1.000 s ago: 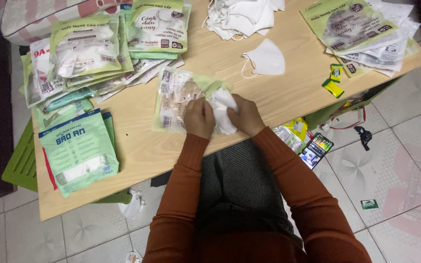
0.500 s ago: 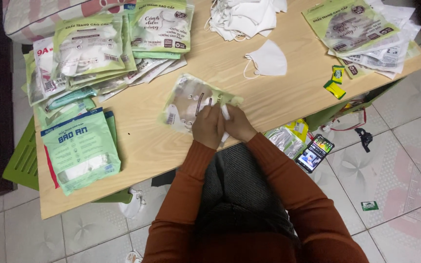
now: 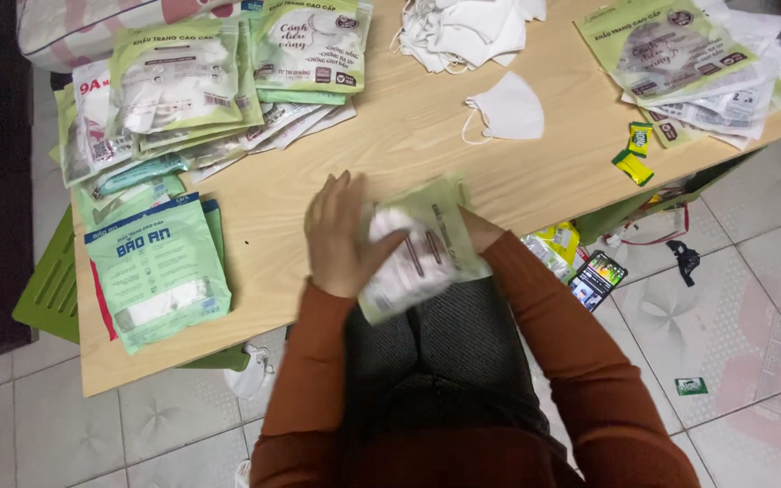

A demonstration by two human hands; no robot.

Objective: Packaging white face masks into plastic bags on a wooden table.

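Stretching across the view, the pale wood-grain bench [image 3: 336, 154] carries everything, smooth and rectangular above a floor of grey tiles [image 3: 752, 298]. Glossy green-and-white mask packets lie in a loose stack [image 3: 174, 90] at its far left, with a flatter pile [image 3: 157, 271] nearer the front edge and another fan of packets [image 3: 680, 54] at the far right. A heap of soft white face masks [image 3: 463, 27] sits at the far middle, and one folded white mask [image 3: 508, 110] lies alone just in front of it. At the near edge, the left hand [image 3: 341, 237] rests with fingers spread and flat against a crinkled green plastic packet [image 3: 422, 248] holding a white mask; the right hand [image 3: 479, 230], mostly hidden behind the packet, grips its other side. Two small yellow-green sachets [image 3: 635, 154] lie right.
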